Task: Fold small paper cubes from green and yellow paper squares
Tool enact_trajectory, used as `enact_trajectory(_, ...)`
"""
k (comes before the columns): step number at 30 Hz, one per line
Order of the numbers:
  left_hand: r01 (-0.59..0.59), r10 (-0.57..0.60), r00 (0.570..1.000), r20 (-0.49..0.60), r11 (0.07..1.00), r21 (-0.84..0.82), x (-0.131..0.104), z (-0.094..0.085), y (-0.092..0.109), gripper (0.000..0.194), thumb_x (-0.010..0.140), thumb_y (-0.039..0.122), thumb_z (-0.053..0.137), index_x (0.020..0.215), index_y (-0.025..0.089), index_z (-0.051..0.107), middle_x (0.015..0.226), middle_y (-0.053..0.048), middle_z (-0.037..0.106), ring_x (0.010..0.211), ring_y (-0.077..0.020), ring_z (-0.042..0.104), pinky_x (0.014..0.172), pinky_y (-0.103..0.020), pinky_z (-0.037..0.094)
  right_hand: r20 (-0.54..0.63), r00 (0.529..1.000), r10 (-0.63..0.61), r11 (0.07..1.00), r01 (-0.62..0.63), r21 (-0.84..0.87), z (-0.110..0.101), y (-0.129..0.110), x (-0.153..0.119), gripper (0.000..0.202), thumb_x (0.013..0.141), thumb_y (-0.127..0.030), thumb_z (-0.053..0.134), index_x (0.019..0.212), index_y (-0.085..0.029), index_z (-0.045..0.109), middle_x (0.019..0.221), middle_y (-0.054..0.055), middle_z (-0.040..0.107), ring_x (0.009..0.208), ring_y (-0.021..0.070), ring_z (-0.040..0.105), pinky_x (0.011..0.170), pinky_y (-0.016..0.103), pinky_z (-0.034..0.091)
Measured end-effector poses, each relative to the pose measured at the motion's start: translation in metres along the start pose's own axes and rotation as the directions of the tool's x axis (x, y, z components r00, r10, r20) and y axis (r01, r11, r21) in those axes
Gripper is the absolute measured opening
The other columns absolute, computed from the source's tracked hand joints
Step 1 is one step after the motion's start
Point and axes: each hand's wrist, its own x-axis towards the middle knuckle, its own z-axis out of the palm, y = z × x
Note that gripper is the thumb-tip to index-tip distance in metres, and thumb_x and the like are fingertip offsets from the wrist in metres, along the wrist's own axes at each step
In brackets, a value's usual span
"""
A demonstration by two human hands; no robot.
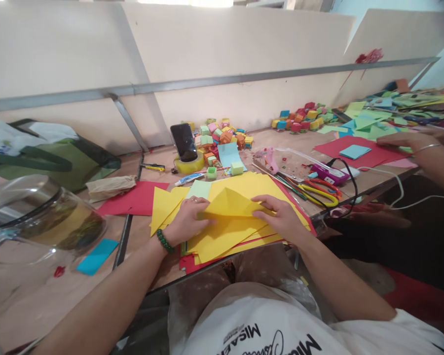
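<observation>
A folded sheet of yellow paper is raised between my hands, its upper part peaked like a triangle. My left hand, with a green bead bracelet above it, grips the sheet's left end with fingers closed. At the right end, my right hand pinches the same sheet between thumb and fingers. Beneath lie several more yellow sheets, stacked over red paper at the table's front edge. A pale green slip lies just beyond my left hand.
Small paper boxes are heaped behind a phone propped on a tape roll. Scissors, a pink glue gun and a cutter lie about. A glass jug stands left; another person's hand is at right.
</observation>
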Motion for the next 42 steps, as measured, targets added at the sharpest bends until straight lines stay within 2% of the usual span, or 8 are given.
enact_trajectory(5, -0.224, 0.215, 0.975, 0.062, 0.944, 0.242, -0.006, -0.011, 0.007, 0.027, 0.086, 0.013, 0.047, 0.088, 0.024, 0.072, 0.093, -0.004, 0.073, 0.096, -0.023, 0.057, 0.092, -0.044, 0.034, 0.067, 0.941, -0.331, 0.914, 0.337, -0.224, -0.003, 0.002, -0.006, 0.026, 0.081, -0.008, 0.044, 0.081, -0.023, 0.065, 0.079, 0.004, 0.07, 0.084, 0.0191, 0.062, 0.072, 0.03, 0.051)
enact_trajectory(11, -0.348, 0.29, 0.933, 0.215, 0.879, 0.326, -0.013, -0.011, 0.021, 0.023, 0.085, 0.011, 0.049, 0.085, 0.021, 0.07, 0.084, -0.006, 0.07, 0.088, -0.0222, 0.057, 0.084, -0.04, 0.036, 0.192, 0.925, -0.329, 0.854, 0.378, -0.359, -0.005, 0.0, -0.014, 0.033, 0.077, -0.002, 0.044, 0.098, -0.019, 0.063, 0.089, 0.007, 0.07, 0.086, 0.0206, 0.061, 0.071, 0.032, 0.051)
enact_trajectory(19, 0.012, -0.016, 0.992, 0.124, 0.999, 0.029, -0.004, -0.004, 0.0, 0.023, 0.088, 0.031, 0.049, 0.072, 0.018, 0.06, 0.073, -0.002, 0.063, 0.07, -0.0171, 0.056, 0.067, -0.03, 0.04, 0.149, 0.984, -0.094, 0.932, 0.14, -0.333, -0.002, -0.002, -0.005, 0.016, 0.089, -0.026, 0.053, 0.098, -0.018, 0.063, 0.087, 0.009, 0.069, 0.08, 0.0219, 0.063, 0.071, 0.033, 0.049)
enact_trajectory(24, 0.24, -0.235, 0.97, 0.055, 0.961, -0.14, -0.001, 0.005, -0.008, 0.031, 0.088, 0.034, 0.048, 0.112, 0.018, 0.059, 0.07, 0.001, 0.062, 0.065, -0.0162, 0.056, 0.062, -0.027, 0.044, 0.047, 0.998, 0.029, 0.908, -0.007, -0.418, 0.006, -0.003, -0.001, 0.045, 0.085, -0.027, 0.056, 0.129, -0.017, 0.051, 0.083, 0.005, 0.068, 0.072, 0.0206, 0.064, 0.065, 0.03, 0.049)
enact_trajectory(28, 0.125, -0.116, 0.991, -0.067, 0.981, 0.147, -0.004, 0.007, 0.0, 0.039, 0.088, 0.027, 0.048, 0.125, 0.018, 0.057, 0.101, -0.011, 0.065, 0.094, -0.0251, 0.059, 0.085, -0.041, 0.045, 0.054, 0.981, -0.186, 0.79, 0.182, -0.585, 0.007, -0.008, 0.001, 0.039, 0.087, -0.021, 0.054, 0.125, -0.019, 0.057, 0.098, 0.01, 0.068, 0.086, 0.0235, 0.062, 0.073, 0.033, 0.051)
enact_trajectory(31, -0.114, 0.12, 0.993, 0.004, 0.937, 0.33, -0.007, 0.008, 0.012, 0.038, 0.088, 0.018, 0.048, 0.123, 0.027, 0.062, 0.125, -0.014, 0.057, 0.112, -0.0302, 0.052, 0.095, -0.051, 0.038, 0.196, 0.865, -0.462, 0.643, 0.479, -0.598, 0.008, -0.014, 0.004, 0.032, 0.088, -0.009, 0.048, 0.113, -0.021, 0.065, 0.108, 0.011, 0.066, 0.094, 0.022, 0.058, 0.082, 0.034, 0.05)
enact_trajectory(34, -0.279, 0.24, 0.959, 0.148, 0.881, 0.383, -0.009, 0.005, 0.025, 0.037, 0.087, 0.013, 0.048, 0.115, 0.03, 0.067, 0.126, -0.013, 0.057, 0.113, -0.0305, 0.052, 0.097, -0.052, 0.037, 0.352, 0.763, -0.542, 0.538, 0.637, -0.551, 0.01, -0.013, 0.005, 0.026, 0.09, -0.009, 0.048, 0.102, -0.02, 0.068, 0.11, 0.011, 0.065, 0.097, 0.022, 0.056, 0.085, 0.035, 0.05)
enact_trajectory(42, -0.158, 0.032, 0.945, 0.327, 0.917, 0.367, -0.018, -0.032, 0.025, 0.047, 0.077, 0.004, 0.051, 0.108, 0.03, 0.072, 0.122, -0.009, 0.064, 0.107, -0.0268, 0.06, 0.09, -0.04, 0.046, 0.373, 0.843, -0.388, 0.61, 0.538, -0.582, -0.019, 0.011, -0.01, 0.028, 0.088, -0.007, 0.05, 0.102, -0.021, 0.069, 0.109, 0.009, 0.066, 0.096, 0.0212, 0.054, 0.08, 0.033, 0.048)
